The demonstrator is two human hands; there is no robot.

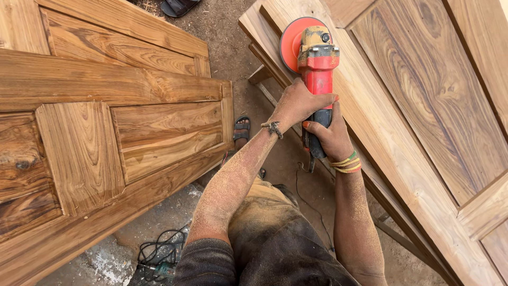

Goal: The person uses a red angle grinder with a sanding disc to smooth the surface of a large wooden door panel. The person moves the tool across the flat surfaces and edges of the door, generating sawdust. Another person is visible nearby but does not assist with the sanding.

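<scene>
I have both hands wrapped around the red angle grinder (316, 69), a little above the middle of the frame. My left hand (296, 103) is clamped over the upper part of the body, fingers curled round its far side, and my right hand (330, 139) is closed on the dark tail of the handle just below it. I judge the stacked grip is there to steady the tool and press it evenly. The orange sanding disc (295, 42) sits at the head of the grinder, against the edge of the wooden door (423, 106) that runs along the right of the frame, tilted so that only part of its face meets the wood.

The grinder's body hides the right part of the disc, so I cannot tell where exactly it touches the edge or whether it is spinning. My fingers cover the switch. The power cord (312, 204) drops from the handle past my dusty trousers and fades against the ground. A second panelled door (106, 137) fills the left of the frame, cut off at its borders. Between the doors my sandalled foot (242, 128) shows on the dirt floor; a tangle of black cable (161, 251) lies at the bottom edge, and another sandal (177, 6) is cropped at the top.
</scene>
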